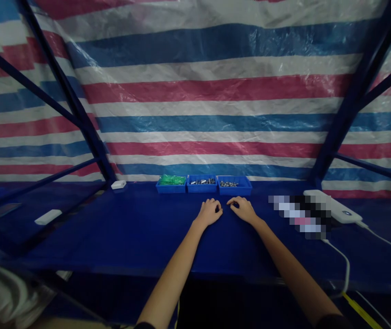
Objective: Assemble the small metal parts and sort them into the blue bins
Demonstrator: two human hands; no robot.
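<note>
My left hand (210,211) rests palm down on the blue table, its fingers loosely curved and a little apart, thumb bent towards the index finger. Facing it across a small gap is my right hand (242,209), with index finger and thumb apart. I see nothing held in either hand. Just beyond them three small blue trays stand in a row. Green plastic-looking pieces (172,180) fill the left tray (171,189). Small shiny metal parts lie in the middle tray (201,188) and in the right tray (243,187).
To the right lie a blurred-out device (301,217) and a white power bank (334,205), each with a white cable. A small white box (118,184) sits at the back left, another white object (48,217) further left. Blue frame posts (341,114) flank the table before a striped sheet (212,91).
</note>
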